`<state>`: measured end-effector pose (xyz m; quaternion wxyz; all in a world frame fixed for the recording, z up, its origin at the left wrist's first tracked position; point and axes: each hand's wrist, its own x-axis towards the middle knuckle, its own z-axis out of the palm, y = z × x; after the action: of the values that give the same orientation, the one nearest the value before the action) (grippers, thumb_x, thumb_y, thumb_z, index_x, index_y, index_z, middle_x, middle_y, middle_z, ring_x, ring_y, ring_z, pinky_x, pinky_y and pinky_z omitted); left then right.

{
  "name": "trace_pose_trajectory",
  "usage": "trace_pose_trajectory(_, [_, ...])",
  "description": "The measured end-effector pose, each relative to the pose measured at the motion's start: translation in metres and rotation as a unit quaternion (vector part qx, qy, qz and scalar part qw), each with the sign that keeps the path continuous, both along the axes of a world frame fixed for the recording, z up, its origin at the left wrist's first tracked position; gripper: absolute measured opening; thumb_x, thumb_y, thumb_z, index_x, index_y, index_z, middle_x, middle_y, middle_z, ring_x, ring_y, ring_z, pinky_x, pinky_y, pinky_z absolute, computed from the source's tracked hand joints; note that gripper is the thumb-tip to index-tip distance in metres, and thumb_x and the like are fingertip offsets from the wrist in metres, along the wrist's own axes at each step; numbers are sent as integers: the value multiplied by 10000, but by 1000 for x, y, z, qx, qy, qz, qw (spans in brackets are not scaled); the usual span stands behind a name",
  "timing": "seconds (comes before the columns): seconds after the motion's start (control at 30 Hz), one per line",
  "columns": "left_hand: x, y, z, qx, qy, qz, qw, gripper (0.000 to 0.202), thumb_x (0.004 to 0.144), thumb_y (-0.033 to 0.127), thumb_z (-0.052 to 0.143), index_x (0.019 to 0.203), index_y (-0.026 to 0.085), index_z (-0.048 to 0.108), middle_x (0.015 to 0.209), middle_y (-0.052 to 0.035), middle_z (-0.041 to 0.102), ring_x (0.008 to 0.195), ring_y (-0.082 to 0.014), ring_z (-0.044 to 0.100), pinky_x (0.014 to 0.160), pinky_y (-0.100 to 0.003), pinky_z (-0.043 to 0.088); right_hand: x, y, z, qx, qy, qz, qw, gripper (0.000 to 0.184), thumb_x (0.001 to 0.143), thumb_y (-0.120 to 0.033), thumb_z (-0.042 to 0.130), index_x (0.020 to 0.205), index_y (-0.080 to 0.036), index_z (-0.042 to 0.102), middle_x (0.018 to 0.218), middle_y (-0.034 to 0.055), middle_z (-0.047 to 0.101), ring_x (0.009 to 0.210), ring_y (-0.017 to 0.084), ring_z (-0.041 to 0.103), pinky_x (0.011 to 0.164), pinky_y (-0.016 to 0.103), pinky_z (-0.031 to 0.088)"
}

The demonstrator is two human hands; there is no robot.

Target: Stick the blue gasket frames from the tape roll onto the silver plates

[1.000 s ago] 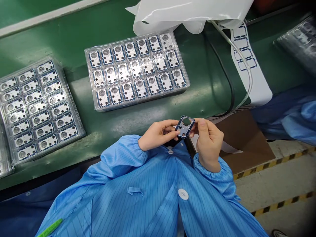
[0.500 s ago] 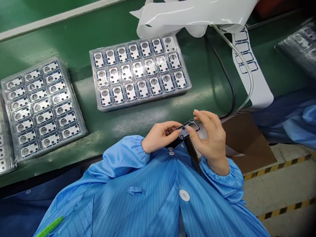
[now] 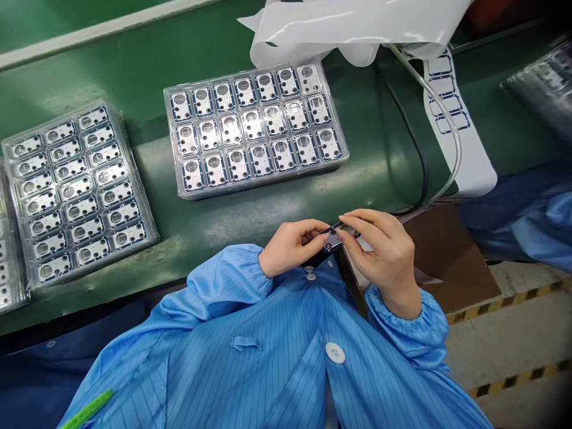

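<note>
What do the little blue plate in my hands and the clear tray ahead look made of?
Small dark-blue rectangular plate: probably coated or anodised metal, going by its thin rigid edge, matte sheen and clean round hole. Clear rectangular pocketed tray: thin moulded plastic, see-through with glossy glare on its rim.

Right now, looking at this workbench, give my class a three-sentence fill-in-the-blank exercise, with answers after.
The left hand and right hand hold a small plate near the person's ____ coat.
The filled tray beyond them lies on a ____ table.
That tray holds ____ rows of seven parts.
Missing words: blue, green, three.
</note>
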<state>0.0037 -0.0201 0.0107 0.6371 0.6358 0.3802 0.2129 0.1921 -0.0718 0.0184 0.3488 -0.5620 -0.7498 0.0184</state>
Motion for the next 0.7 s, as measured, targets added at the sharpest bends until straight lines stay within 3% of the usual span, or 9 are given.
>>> trace_pose_trajectory(0.2, [0,2,3,-8,-1,-2,1000,268,895,296,569,1046,115,697,806,-28,676,627,-86,548,581,-192,442,5,2,0,-34,22,0,999,213,899,-280,658,1103,-236,705,1016,77,723,933,229,688,843,384,558])
trace_pose_trajectory(0.33, [-1,6,4,-47,-50,10,998,244,891,297,594,1020,113,688,855,-45,695,713,-106,606,654,-204,489,7,0,4,-79,98,-42,991,245,899,-329,664,1125,-243,703,953,56,731,828,202,687,781,360,573])
trace_pose_trajectory(0.47, [-1,6,2,-73,-78,20,994,256,886,343,628,1004,120,670,824,-36,683,676,-96,606,644,-210,502,2,-5,7,-93,166,-87,978,219,892,-289,670,1100,-234,713,894,39,733,790,184,682,749,334,578])
trace_pose_trajectory(0.7, [-1,3,-1,-101,-93,25,990,319,855,416,683,992,129,654,755,-15,653,681,-103,629,639,-211,513,-14,-6,-1,4,89,-131,987,194,927,-241,612,1083,-235,727,950,70,748,849,207,706,799,363,580])
